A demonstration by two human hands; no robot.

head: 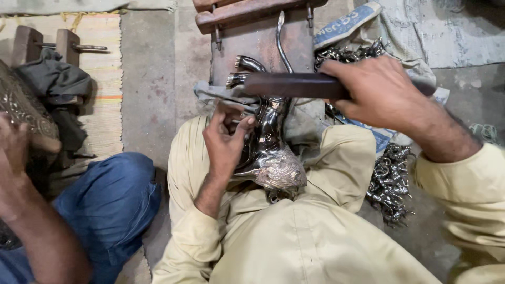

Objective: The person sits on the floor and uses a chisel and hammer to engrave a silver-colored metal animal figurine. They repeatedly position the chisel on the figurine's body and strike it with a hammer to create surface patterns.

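A shiny metal animal figure (271, 152) lies across my lap, legs pointing away from me toward a wooden block. My left hand (226, 139) presses against its flank, fingers pinched around something small and thin that I cannot make out. My right hand (376, 92) grips a dark wooden bar (286, 84) held level above the figure's legs. I wear pale yellow clothes.
Piles of small shiny metal castings (392, 181) lie at my right, more castings (350, 52) on cloth beyond. A wooden block with bolts (252, 16) stands ahead. At left, another person in blue trousers (108, 202) holds an engraved metal piece (23, 110).
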